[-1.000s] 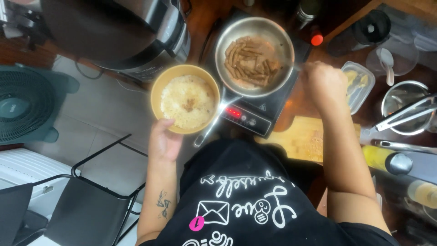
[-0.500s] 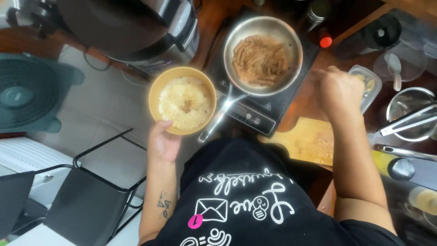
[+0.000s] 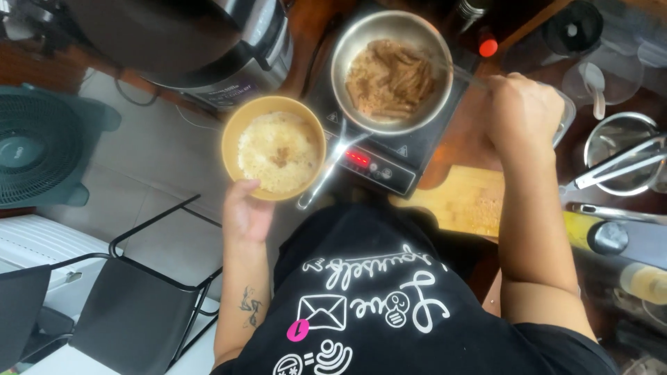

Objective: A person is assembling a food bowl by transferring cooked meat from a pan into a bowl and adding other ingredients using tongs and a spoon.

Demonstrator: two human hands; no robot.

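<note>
Head view, looking straight down over the person's black printed shirt (image 3: 389,305). The left hand (image 3: 244,212) is closed on the near rim of a yellow bowl (image 3: 274,147), thumb over the edge; the bowl holds a pale, grainy food with a brown speck at its centre and is held out past the worktop's left edge, above the tiled floor. Just right of the bowl, a steel pan (image 3: 391,71) of brown strips sits on a black hob (image 3: 379,156) near the worktop's front-left edge, its handle pointing toward the person. The right hand (image 3: 522,114) is curled into a fist right of the pan, gripping a thin utensil (image 3: 464,75) whose far end reaches over the pan's rim; the tip cannot be made out. A wooden board (image 3: 462,201) lies at the front edge under the right forearm. A cooker (image 3: 208,42) stands at the back-left corner. Tongs (image 3: 611,170) rest across a metal cup toward the right edge. A fan (image 3: 38,149) and a chair (image 3: 132,312) stand on the floor to the left.
</note>
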